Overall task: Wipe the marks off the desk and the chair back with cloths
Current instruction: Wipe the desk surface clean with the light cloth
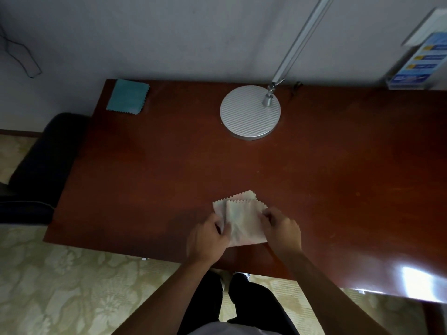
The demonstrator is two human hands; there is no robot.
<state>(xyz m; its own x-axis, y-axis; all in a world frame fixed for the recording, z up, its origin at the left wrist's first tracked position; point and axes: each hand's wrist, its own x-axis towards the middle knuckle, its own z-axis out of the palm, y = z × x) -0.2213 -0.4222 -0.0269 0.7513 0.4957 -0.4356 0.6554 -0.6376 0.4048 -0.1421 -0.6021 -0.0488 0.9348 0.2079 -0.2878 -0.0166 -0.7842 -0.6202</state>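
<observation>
A pale cream cloth (pixel 242 218) with zigzag edges lies folded near the front edge of the dark red-brown desk (pixel 169 165). My left hand (pixel 210 235) pinches its left side and my right hand (pixel 281 227) pinches its right side. A teal cloth (pixel 128 96) lies flat at the desk's far left corner, apart from both hands. The dark chair (pixel 46 155) stands at the left of the desk, partly under it.
A silver lamp base (pixel 250 112) with a slanted arm (pixel 300 37) stands at the back middle of the desk. A blue leaflet holder (pixel 420 66) sits at the far right by the wall. A cable (pixel 21 56) hangs on the wall at left. Patterned floor lies below.
</observation>
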